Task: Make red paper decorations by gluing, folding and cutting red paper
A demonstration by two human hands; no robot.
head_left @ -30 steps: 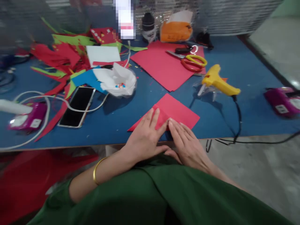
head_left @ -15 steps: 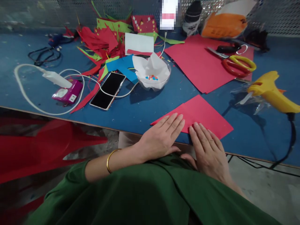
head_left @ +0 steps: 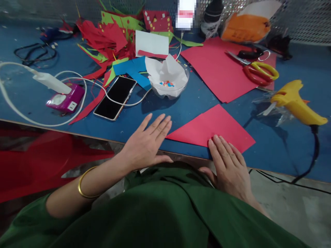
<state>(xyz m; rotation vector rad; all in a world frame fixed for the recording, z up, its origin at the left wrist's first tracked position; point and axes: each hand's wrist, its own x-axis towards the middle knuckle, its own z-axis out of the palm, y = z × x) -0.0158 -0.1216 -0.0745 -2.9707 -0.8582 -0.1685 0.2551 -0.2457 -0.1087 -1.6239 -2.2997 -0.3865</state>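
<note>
A folded sheet of red paper (head_left: 219, 122) lies flat at the front edge of the blue table, its long folded side towards me. My right hand (head_left: 229, 163) rests with outstretched fingers on the paper's near edge, pressing it rather than gripping it. Just left of the paper's pointed corner, my left hand (head_left: 147, 144) is spread over the table edge, with a gold bangle (head_left: 84, 186) on its wrist. Nothing is in either hand. The part of the paper under my right fingertips is hidden.
Behind the paper stands a clear bowl (head_left: 169, 91) lined with white paper. Scissors (head_left: 258, 70) lie on red sheets (head_left: 212, 69); a yellow glue gun (head_left: 297, 100) is at right. A phone (head_left: 115, 98), a cable and a purple adapter (head_left: 69, 98) sit left, before coloured paper scraps (head_left: 106, 38).
My left hand has slid left along the fold, off the red paper and past its pointed corner. My right hand stays in place on the paper.
</note>
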